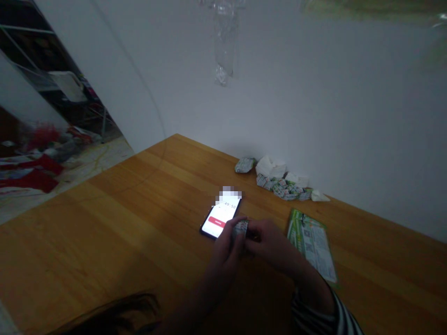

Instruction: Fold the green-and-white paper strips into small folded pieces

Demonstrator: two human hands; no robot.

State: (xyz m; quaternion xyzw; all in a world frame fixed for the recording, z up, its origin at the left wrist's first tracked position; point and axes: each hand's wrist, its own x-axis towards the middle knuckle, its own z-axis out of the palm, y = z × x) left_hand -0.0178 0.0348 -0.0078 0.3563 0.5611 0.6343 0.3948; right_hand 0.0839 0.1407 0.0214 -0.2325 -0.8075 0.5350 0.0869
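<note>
A small folded piece of printed paper (240, 227) is held above the wooden table. My left hand (226, 244) grips it from the left, with the thumb pressed on its face. At the paper's right edge, my right hand (268, 238) has its fingers closed in a pinch; the fingertips are partly hidden. Just beyond the left hand lies a phone (218, 215), its lit screen showing digits and a red button. A flat green-and-white printed packet (312, 244) rests to the right of my right hand.
Along the wall, several folded printed papers (284, 186) and crumpled white tissue (269, 166) lie on the table (139, 209). One folded piece (245, 164) sits apart at their left. Clear plastic (223, 46) hangs on the wall. Red items (38, 174) clutter the floor at far left.
</note>
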